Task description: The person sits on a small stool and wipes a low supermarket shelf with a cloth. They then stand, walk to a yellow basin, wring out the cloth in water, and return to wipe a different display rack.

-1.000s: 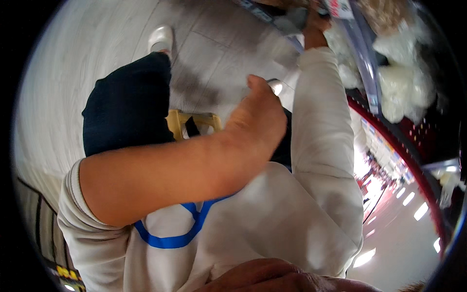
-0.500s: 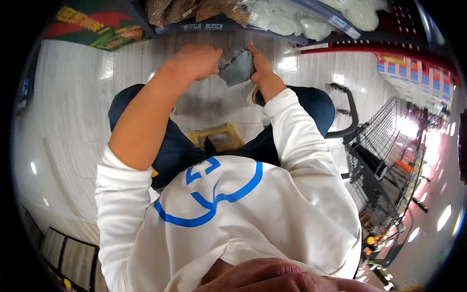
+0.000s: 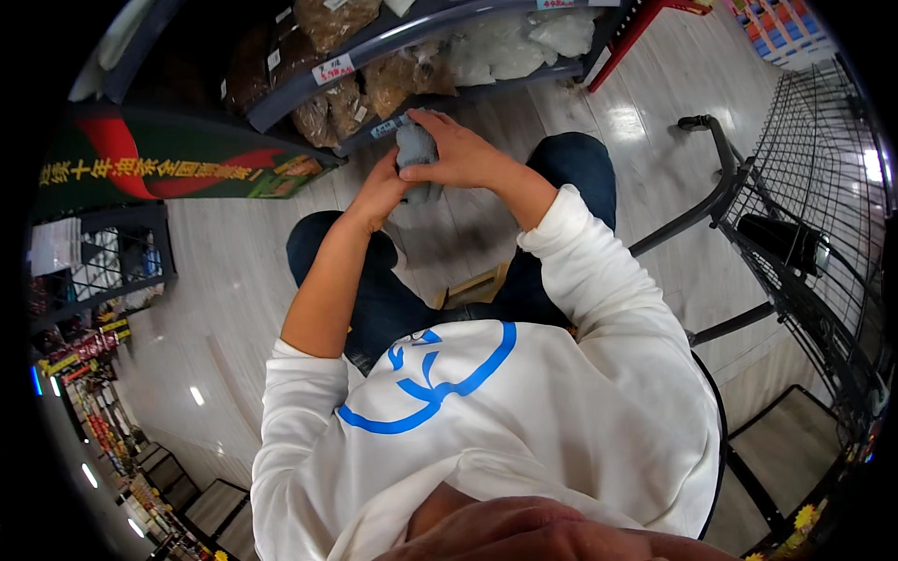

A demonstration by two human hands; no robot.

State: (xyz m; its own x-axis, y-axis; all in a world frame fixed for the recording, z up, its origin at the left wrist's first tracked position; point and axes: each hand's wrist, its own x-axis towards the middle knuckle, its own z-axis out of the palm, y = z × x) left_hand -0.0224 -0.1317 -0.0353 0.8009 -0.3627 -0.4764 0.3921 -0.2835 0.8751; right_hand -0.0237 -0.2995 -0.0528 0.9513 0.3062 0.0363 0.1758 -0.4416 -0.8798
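A grey cloth, bunched and folded over, is between my two hands at the front edge of the lower shelf. My right hand wraps over its right side, the thumb pressed across the front. On the other side my left hand grips the cloth from the left, its fingers partly hidden behind it. A loose part of the cloth hangs below the right thumb. Just beyond the hands, brown packed bags and clear bags of whitish goods lie on the shelves.
A black wire shopping cart stands close at my right. To the left is a green and red printed panel, with a dark crate rack beyond it. A yellowish low stool shows between my legs, over grey plank flooring.
The cloth was spread between my hands and is now bunched. My right hand has come across onto it, and my left hand has moved beneath its left side. My view has turned toward the shelf.
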